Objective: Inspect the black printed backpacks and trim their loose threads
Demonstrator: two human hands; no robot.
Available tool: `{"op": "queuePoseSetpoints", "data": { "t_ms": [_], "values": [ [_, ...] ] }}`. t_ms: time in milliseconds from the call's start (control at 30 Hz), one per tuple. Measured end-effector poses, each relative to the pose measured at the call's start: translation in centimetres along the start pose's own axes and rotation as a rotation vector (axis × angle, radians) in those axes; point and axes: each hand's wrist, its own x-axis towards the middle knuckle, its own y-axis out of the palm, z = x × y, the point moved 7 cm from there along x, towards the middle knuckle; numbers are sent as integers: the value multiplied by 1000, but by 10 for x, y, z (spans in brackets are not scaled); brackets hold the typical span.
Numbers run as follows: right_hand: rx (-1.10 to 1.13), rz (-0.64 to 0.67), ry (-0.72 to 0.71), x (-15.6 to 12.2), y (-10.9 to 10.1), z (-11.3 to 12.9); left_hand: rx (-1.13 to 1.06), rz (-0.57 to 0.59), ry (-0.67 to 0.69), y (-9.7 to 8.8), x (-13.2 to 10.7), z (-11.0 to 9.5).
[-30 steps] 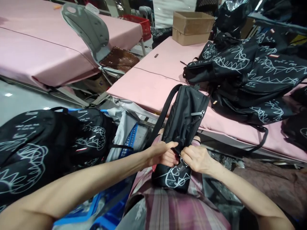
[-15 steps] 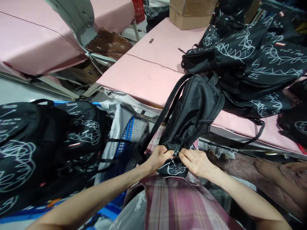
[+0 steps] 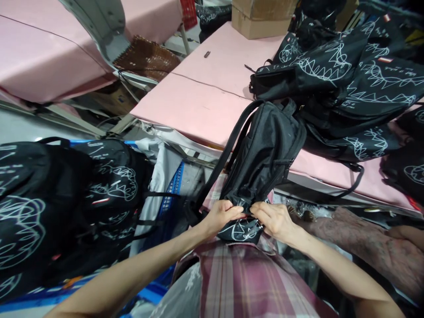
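1. A black backpack point(image 3: 265, 154) lies over the person's lap, its far end reaching past the near edge of the pink surface point(image 3: 205, 95); white scribbles show at its near end; its inside is hidden.
2. The left hand point(image 3: 227, 216) has a closed grip, thumb and fingers pinching the bag's fabric; the right hand point(image 3: 271, 218) pinches it just beside, its grip closed too; a small shiny metal piece point(image 3: 260, 224) shows by the right fingers.
3. On the surface, to the right, lies a pile of backpacks point(image 3: 326, 66) with white scribbles; small red-and-white labels and fine white writing show there, too small to read.
4. At left, more scribbled bags point(image 3: 115, 176) crowd beside a blue crate point(image 3: 174, 181); whether they stand inside it cannot be told; one bears a red-and-white label.
5. At the surface's far end stands a cardboard box point(image 3: 260, 26), its top cut off by the frame, contents unseen; a red crate point(image 3: 188, 13) is farther back.
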Motion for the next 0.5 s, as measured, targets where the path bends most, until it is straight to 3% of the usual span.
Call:
{"op": "queuePoseSetpoints", "data": {
  "t_ms": [133, 300, 500],
  "values": [
    [102, 51, 72, 1, -5, -6, 124, 29, 21, 2, 2, -1],
    [271, 73, 301, 26, -16, -19, 156, 94, 86, 12, 4, -11],
    [100, 499, 502, 56, 16, -34, 221, 158, 96, 15, 1, -17]
  ]
}}
